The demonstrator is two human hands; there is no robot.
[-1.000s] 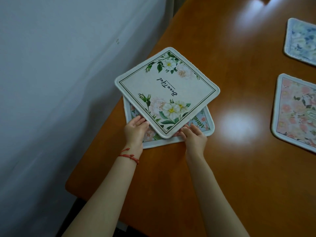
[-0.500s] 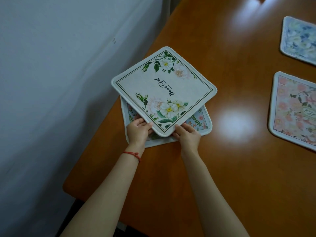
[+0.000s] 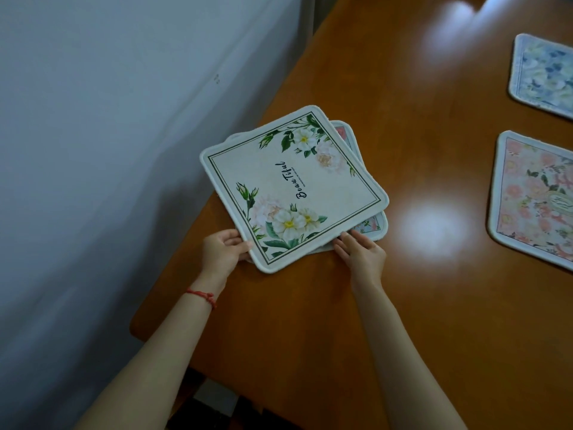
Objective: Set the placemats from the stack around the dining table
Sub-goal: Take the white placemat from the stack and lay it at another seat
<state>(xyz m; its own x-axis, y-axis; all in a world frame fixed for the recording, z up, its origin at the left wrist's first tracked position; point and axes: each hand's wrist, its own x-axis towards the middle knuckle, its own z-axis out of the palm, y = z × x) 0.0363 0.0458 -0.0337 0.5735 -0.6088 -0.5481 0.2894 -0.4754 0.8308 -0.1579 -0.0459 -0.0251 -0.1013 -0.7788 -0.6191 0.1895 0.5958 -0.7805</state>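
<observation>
Head view of an orange-brown wooden bench (image 3: 403,305) beside a pale wall (image 3: 108,150). A cream placemat (image 3: 291,187) with white flowers and the script "Beautiful" lies skewed on top of a second floral placemat (image 3: 373,226), near the bench's left edge. The left hand (image 3: 221,251), its wrist bearing a red string bracelet (image 3: 201,295), is clamped on the cream placemat's near-left edge. The right hand (image 3: 361,252) rests with fingers extended at the near-right edge, tips tucked under the mat; a firm grip cannot be confirmed. Well apart at right lie 2 more: a pink placemat (image 3: 536,200) and a blue placemat (image 3: 545,72).
</observation>
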